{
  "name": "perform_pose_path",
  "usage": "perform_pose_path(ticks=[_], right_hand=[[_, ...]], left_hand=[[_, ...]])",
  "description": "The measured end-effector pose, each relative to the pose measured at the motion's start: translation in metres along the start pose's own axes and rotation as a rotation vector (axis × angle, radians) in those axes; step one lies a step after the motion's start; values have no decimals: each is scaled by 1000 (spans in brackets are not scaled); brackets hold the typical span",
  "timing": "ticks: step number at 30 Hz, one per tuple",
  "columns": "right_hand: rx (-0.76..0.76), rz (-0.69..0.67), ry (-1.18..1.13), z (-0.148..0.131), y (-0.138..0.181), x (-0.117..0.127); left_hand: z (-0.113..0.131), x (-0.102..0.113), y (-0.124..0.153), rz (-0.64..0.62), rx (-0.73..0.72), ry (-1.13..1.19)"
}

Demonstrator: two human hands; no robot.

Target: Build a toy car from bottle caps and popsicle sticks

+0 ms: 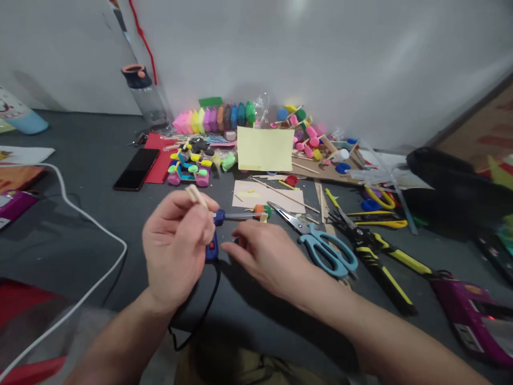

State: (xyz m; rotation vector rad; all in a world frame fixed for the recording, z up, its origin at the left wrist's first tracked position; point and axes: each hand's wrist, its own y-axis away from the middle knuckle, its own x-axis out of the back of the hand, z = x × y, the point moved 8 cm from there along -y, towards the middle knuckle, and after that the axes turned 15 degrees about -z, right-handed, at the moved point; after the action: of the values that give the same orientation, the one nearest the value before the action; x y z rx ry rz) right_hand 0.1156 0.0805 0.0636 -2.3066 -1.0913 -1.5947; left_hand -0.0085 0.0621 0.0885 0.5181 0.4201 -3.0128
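one head-worn view, looking forward and down, close over the grey table (80,224) toward the wall (320,59)

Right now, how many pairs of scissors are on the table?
1: teal-handled scissors lying just right of the right hand. More could be hidden in the clutter behind.

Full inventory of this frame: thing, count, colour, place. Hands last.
wooden stick: 1, pale, pinched in left hand
glue gun: 1, blue, between the hands, black cord toward the viewer
scissors: 1, teal handles, right of right hand
pliers: 1, yellow-black, right of scissors
phone: 1, black, left back
clay packs: a row, mixed colours, by the wall
yellow paper: 1, upright, centre back
bottle: 1, clear, dark lid, left back
white cable: 1, left
table: 1, dark grey
left hand: 1, raised, holds stick
right hand: 1, palm down beside the glue gun; contact unclear
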Motion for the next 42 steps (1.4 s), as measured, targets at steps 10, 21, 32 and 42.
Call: perform_pose_path(ticks=[10,21,32,42], right_hand=[[-114,-118,70,-19,-55,-36],[-193,381,-240,23,10,32],[-28,585,-781,72,69,20],[-4,643,-1059,101,84,5]], left_hand=[[-11,1,-7,-96,-25,46],[-21,-24,0,-272,155,233],[-47,-30,6,-305,302,158],[-66,-32,5,-300,367,216]])
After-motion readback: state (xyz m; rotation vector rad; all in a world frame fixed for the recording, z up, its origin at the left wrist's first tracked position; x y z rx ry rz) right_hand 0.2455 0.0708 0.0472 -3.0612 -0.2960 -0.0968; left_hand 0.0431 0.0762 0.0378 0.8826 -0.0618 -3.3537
